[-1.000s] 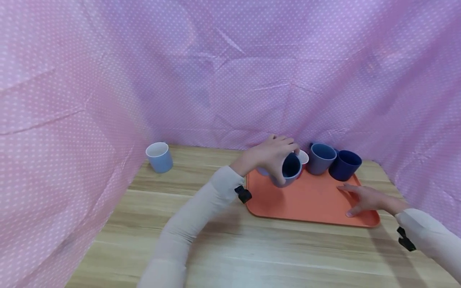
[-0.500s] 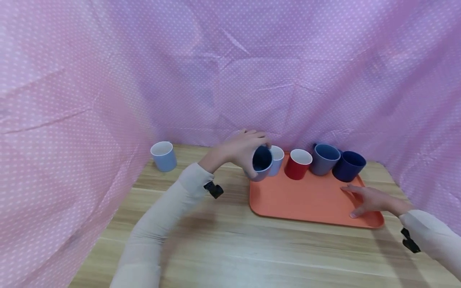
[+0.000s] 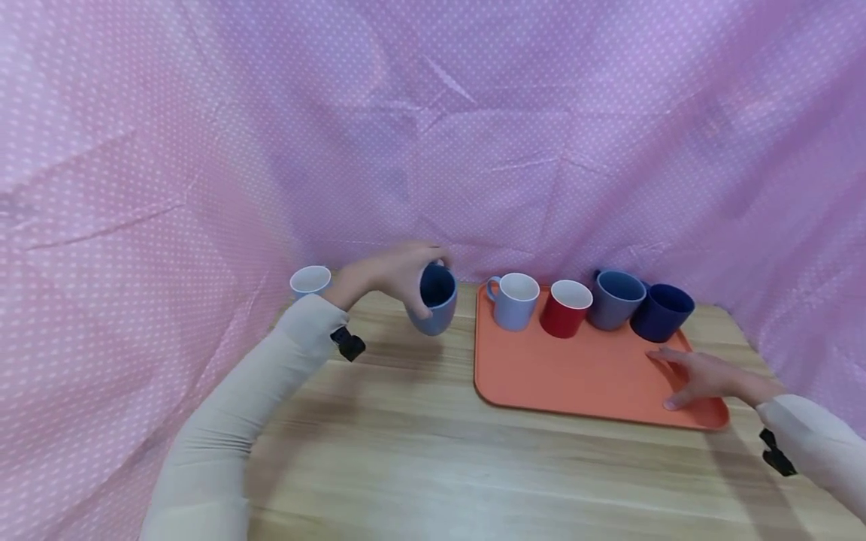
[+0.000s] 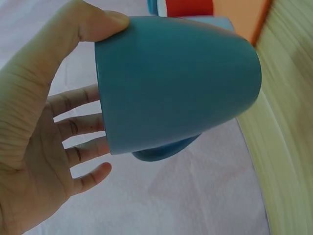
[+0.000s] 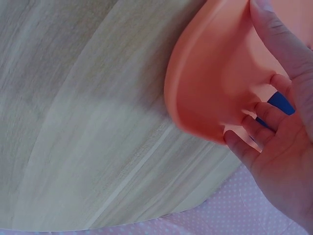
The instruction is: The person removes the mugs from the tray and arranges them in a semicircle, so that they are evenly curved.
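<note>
Blue-grey mug [image 3: 440, 309] tilted over bench [image 3: 433, 466], left of orange tray [image 3: 561, 379]; my left hand [image 3: 398, 276] clamps its rim, my right hand [image 3: 700, 376] touches tray, fingers apart.

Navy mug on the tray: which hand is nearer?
Right. The right hand is at the right end of the orange tray, just in front of the navy mug; the left hand is beyond the tray's left edge, holding a gray-blue mug.

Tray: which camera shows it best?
The head view: most of the tray shows, hidden only behind mugs and the right hand. The right wrist view shows one corner; the left wrist view, only a patch beyond the held mug.
</note>
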The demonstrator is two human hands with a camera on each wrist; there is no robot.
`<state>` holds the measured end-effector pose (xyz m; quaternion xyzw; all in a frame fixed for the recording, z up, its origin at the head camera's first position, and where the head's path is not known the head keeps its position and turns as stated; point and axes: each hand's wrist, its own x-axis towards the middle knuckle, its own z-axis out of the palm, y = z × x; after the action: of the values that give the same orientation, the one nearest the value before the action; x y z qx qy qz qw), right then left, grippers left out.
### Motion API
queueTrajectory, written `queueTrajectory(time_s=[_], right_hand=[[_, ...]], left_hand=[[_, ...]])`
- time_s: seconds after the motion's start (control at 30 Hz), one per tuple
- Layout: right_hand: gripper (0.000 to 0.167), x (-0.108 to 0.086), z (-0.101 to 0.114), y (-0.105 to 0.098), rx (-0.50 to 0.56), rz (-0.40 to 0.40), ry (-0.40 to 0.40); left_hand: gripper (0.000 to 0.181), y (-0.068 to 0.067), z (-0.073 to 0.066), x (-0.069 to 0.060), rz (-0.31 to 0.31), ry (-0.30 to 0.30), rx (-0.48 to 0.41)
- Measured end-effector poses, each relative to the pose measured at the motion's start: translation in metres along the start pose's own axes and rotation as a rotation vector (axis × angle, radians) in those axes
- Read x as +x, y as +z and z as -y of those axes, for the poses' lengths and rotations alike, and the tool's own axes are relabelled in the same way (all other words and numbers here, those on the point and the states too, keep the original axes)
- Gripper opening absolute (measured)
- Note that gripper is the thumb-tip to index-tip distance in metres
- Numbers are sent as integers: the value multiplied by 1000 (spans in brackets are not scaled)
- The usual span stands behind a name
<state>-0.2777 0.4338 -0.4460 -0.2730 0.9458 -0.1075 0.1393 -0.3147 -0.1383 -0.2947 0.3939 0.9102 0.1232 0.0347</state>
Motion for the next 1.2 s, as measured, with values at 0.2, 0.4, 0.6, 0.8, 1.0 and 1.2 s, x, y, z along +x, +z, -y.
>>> queueTrajectory(time_s=[0.2,0.4,0.6,0.8,1.0,1.2], right_hand=[[94,1,0,-1,22,7,22],[93,1,1,-4,20,0,18],[94,0,2,-3,47,12,28],[95,-1,1,-1,50,15,19],[96,-1,-1,-1,61,27,13],[96,-1,0,-2,44,10,9]], left_hand=[[71,-14,20,-20,63,-123,-56],[66,-21,40,-34,99,-195,-57],[64,-21,54,-44,109,-240,-81],[65,-17,69,-50,119,-304,-100],[68,-12,81,-52,80,-321,-87],[76,-5,95,-53,25,-324,-63]])
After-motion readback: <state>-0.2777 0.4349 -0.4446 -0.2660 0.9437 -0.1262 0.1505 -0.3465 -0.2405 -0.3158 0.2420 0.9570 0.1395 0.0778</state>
